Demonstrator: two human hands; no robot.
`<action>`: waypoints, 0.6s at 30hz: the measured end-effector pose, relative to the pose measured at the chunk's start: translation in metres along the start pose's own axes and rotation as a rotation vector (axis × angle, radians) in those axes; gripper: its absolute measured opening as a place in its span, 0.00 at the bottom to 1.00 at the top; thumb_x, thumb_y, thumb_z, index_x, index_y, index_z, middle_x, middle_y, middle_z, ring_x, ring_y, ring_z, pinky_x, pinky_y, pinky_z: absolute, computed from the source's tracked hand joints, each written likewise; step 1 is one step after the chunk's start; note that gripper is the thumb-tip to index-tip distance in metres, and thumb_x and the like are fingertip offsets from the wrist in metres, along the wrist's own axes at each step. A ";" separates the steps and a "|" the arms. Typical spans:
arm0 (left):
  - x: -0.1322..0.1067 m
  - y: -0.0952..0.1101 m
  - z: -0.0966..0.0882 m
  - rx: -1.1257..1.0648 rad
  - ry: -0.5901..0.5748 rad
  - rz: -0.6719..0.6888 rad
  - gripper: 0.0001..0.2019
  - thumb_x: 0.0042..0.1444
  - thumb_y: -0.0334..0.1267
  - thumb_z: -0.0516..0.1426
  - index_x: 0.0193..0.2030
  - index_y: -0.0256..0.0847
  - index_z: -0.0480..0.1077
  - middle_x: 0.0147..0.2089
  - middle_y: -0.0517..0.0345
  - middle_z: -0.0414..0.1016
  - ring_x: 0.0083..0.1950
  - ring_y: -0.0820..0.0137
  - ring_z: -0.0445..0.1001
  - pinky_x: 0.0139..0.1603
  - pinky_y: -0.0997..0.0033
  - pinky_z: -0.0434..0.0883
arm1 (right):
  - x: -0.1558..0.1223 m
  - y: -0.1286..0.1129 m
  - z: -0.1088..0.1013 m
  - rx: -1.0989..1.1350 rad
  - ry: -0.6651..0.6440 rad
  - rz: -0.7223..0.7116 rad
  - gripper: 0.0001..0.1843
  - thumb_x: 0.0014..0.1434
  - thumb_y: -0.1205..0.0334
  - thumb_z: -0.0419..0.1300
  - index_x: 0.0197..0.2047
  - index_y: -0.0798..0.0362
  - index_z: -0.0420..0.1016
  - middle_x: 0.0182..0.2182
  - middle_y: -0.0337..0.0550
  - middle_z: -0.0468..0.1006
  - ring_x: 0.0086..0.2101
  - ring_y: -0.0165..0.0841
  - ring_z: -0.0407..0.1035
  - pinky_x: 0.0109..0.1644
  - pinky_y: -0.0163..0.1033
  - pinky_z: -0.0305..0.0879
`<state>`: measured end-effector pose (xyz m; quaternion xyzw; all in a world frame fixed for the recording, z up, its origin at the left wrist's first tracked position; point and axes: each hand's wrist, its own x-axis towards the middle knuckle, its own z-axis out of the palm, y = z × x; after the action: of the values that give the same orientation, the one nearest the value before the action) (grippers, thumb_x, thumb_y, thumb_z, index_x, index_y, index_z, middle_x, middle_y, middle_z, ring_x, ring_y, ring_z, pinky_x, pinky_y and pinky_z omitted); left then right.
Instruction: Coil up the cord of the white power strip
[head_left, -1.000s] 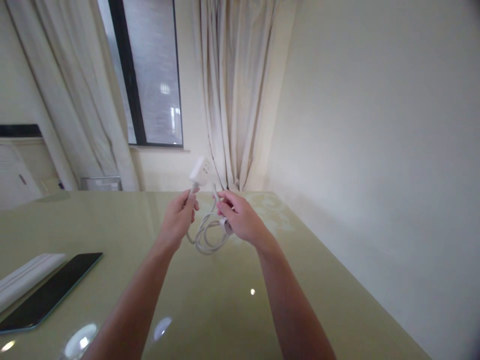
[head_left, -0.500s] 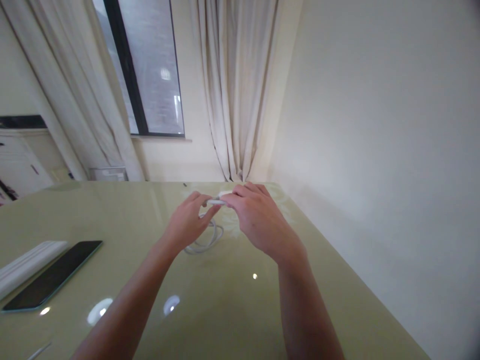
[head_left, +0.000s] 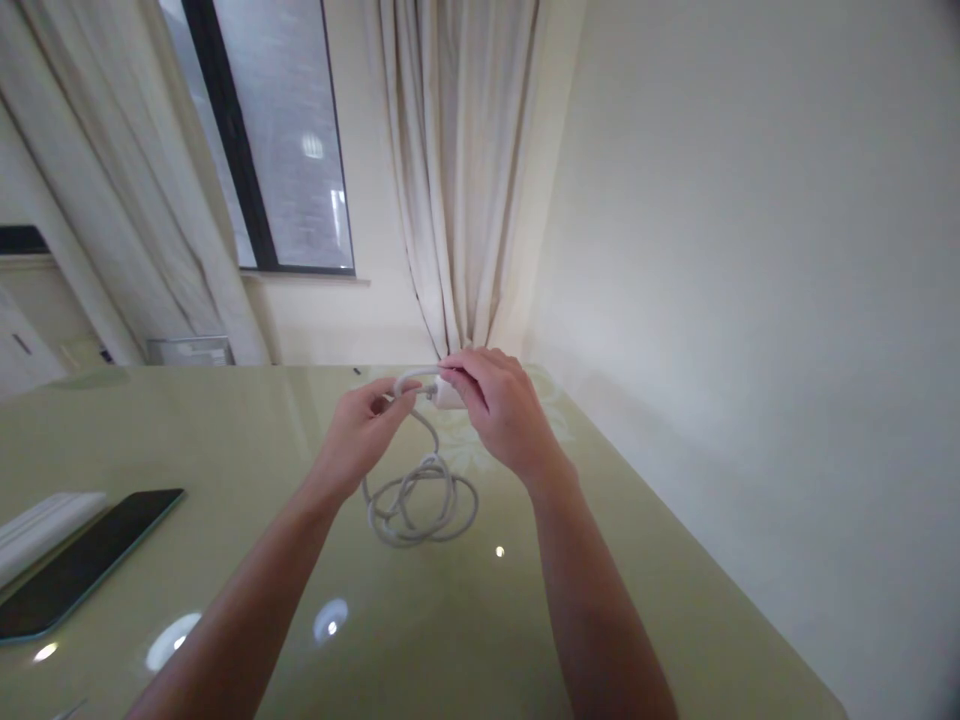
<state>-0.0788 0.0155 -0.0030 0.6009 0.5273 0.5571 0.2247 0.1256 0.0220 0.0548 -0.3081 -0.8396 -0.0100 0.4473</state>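
A white block like a charger is in my right hand, whose fingers are closed over its top and far side and partly hide it. Thumb and fingers of my left hand pinch a white cable close to where it meets the block. A short bend of cable arches between the two hands. Below them the rest of the cable hangs down in loose, overlapping loops, at or just above the glossy table.
On the left lie a dark, flat tablet-like device and a long white object. A small dark bit is near the far edge. A wall runs along the right, with a curtain behind the table.
Both hands have risen slightly, with the white block now showing more between them. More cable loops are visible below, lower and wider than before. The view has shifted a little to the right.
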 end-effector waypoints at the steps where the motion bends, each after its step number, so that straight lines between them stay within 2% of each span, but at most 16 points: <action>1: 0.000 0.000 -0.001 -0.071 -0.001 -0.024 0.19 0.56 0.51 0.65 0.48 0.41 0.81 0.24 0.66 0.66 0.25 0.73 0.58 0.25 0.72 0.51 | -0.001 0.001 0.000 0.058 -0.031 0.010 0.09 0.73 0.60 0.58 0.48 0.50 0.79 0.41 0.42 0.82 0.44 0.33 0.73 0.51 0.38 0.61; 4: 0.004 -0.003 -0.003 -0.231 -0.030 -0.076 0.22 0.49 0.48 0.68 0.50 0.41 0.81 0.35 0.59 0.78 0.29 0.73 0.64 0.27 0.73 0.57 | -0.005 0.007 0.002 0.166 -0.199 0.062 0.06 0.69 0.59 0.64 0.46 0.50 0.81 0.37 0.39 0.83 0.37 0.31 0.73 0.43 0.35 0.61; 6: 0.007 -0.009 -0.003 -0.248 -0.058 -0.116 0.24 0.47 0.45 0.68 0.51 0.40 0.81 0.39 0.56 0.82 0.30 0.73 0.66 0.28 0.73 0.59 | -0.007 0.011 0.010 0.164 -0.325 0.104 0.04 0.65 0.61 0.68 0.43 0.51 0.82 0.32 0.37 0.82 0.33 0.30 0.72 0.39 0.34 0.59; 8: 0.010 -0.019 -0.001 -0.209 -0.057 -0.140 0.24 0.46 0.43 0.66 0.51 0.38 0.81 0.41 0.53 0.83 0.31 0.71 0.68 0.30 0.72 0.62 | -0.007 0.017 0.025 0.155 -0.394 0.146 0.02 0.63 0.63 0.69 0.39 0.52 0.81 0.29 0.37 0.81 0.31 0.29 0.71 0.37 0.34 0.57; 11: 0.015 -0.038 0.002 -0.149 -0.011 -0.145 0.25 0.48 0.42 0.61 0.53 0.36 0.80 0.46 0.49 0.84 0.33 0.68 0.71 0.31 0.70 0.65 | -0.006 0.026 0.057 0.201 -0.411 0.215 0.05 0.60 0.64 0.71 0.34 0.53 0.79 0.30 0.36 0.80 0.31 0.28 0.70 0.37 0.34 0.57; 14: 0.020 -0.060 0.005 0.002 0.062 -0.093 0.26 0.53 0.42 0.56 0.57 0.36 0.77 0.49 0.47 0.83 0.36 0.65 0.75 0.34 0.66 0.71 | -0.009 0.035 0.092 0.364 -0.406 0.339 0.08 0.57 0.63 0.73 0.33 0.53 0.78 0.30 0.35 0.79 0.30 0.28 0.70 0.37 0.33 0.59; 16: 0.024 -0.074 0.007 0.170 0.128 -0.023 0.25 0.55 0.39 0.53 0.58 0.36 0.76 0.51 0.46 0.82 0.43 0.61 0.78 0.44 0.61 0.75 | -0.013 0.039 0.113 0.466 -0.389 0.415 0.08 0.57 0.62 0.72 0.34 0.53 0.78 0.28 0.34 0.78 0.30 0.28 0.70 0.37 0.33 0.61; 18: 0.027 -0.086 0.010 0.290 0.179 0.019 0.25 0.55 0.35 0.51 0.58 0.37 0.76 0.54 0.44 0.80 0.53 0.57 0.77 0.55 0.56 0.74 | -0.019 0.043 0.130 0.480 -0.364 0.450 0.07 0.58 0.62 0.71 0.36 0.53 0.77 0.28 0.34 0.78 0.30 0.28 0.70 0.37 0.33 0.61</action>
<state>-0.1078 0.0716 -0.0680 0.5800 0.6142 0.5288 0.0823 0.0592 0.0847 -0.0485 -0.3682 -0.7951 0.3404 0.3412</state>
